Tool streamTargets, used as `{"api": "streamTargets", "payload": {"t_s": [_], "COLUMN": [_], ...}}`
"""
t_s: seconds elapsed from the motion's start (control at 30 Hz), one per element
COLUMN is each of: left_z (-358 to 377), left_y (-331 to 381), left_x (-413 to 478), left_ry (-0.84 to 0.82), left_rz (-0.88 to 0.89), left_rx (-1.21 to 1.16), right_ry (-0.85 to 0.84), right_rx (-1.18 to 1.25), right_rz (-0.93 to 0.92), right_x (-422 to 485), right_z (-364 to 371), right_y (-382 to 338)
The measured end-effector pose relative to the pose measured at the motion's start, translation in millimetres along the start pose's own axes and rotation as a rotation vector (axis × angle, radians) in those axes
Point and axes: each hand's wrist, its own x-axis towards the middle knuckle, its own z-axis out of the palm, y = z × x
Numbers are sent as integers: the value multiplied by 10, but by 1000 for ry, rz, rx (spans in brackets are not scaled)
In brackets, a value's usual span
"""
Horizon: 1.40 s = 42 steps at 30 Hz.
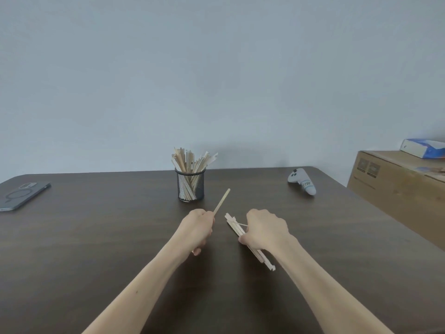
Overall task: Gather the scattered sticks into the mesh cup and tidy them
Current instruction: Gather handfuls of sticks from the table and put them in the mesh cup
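A black mesh cup (190, 187) stands upright at the back middle of the dark wooden table (96, 237), with several pale wooden sticks (190, 160) fanning out of its top. My left hand (196, 229) is closed around a single stick (222, 200) that points up and right toward the cup. My right hand (266, 229) grips a bundle of sticks (234, 224); the bundle runs diagonally, and its lower end (267, 262) pokes out below my wrist. Both hands are in front of the cup and apart from it.
A dark phone (22, 195) lies at the table's left edge. A white game controller (302, 184) rests at the back right. A cardboard box (397, 191) with a blue and white package (422, 148) on top stands beside the table's right edge.
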Motion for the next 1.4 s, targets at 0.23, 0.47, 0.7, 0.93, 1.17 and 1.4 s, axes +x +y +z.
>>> {"api": "streamTargets", "payload": {"t_s": [0.23,0.47,0.7,0.93,1.17,1.4], "left_z": [15,-166,-288,-387,-560,-619], "left_y": [-97,-97,-97,-141,-51,-121], "left_x": [-5,-28,-105,-159,-178,-61], "left_ry": [-21,-31,-49,-36,45,173], "left_rz": [-75,-143,-140,-104,148,282], "left_rx": [-149,-206,-202,-207,-284,-310], "right_ry": [-30,91,8,64,185,157], "right_rx": [-66,-311,-387,-341,939,1391], "right_rz": [-60,-131,-163,-181,-142,-117], "right_x": [73,88,170,135,225,263], "right_z": [134,267,136,224,53,254], "right_y": [-75,-173,-268,-237,-525,-786]}}
